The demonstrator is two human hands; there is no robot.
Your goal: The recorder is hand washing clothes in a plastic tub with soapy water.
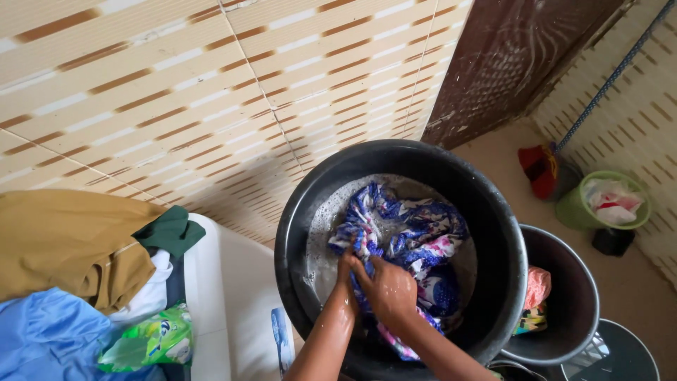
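Note:
A large black basin (pixel 493 233) holds soapy water and a blue, white and pink patterned cloth (pixel 412 229). Both my hands are down in the basin at its near side. My right hand (pixel 389 291) is closed on a bunch of the wet cloth. My left hand (pixel 345 267) lies just beside it, partly hidden under the right one, and its fingers grip the same cloth. Both forearms are wet.
To the left, a white surface (pixel 226 282) carries a pile of clothes (pixel 67 247) and a green packet (pixel 148 342). At the right stands a second dark bucket (pixel 578 282) with clothes, then a small green bin (pixel 575 208), a red mop (pixel 539 169) and a brown door (pixel 522 56).

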